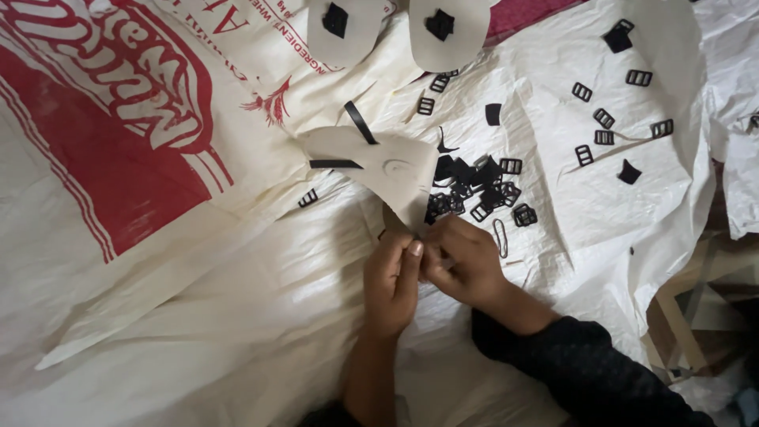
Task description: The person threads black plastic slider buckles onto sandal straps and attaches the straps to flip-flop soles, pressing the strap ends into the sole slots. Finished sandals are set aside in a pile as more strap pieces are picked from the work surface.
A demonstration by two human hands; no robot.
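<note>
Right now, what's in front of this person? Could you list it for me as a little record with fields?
surface: white woven sack sheet with red print
left hand: pinching the lower tip of a cream cut-out piece
right hand: touching the same tip, fingers closed
on the piece: two black straps
beside the hands: heap of black buckles
farther right: loose buckles, scattered
top edge: two more cream pieces with black patches
</note>
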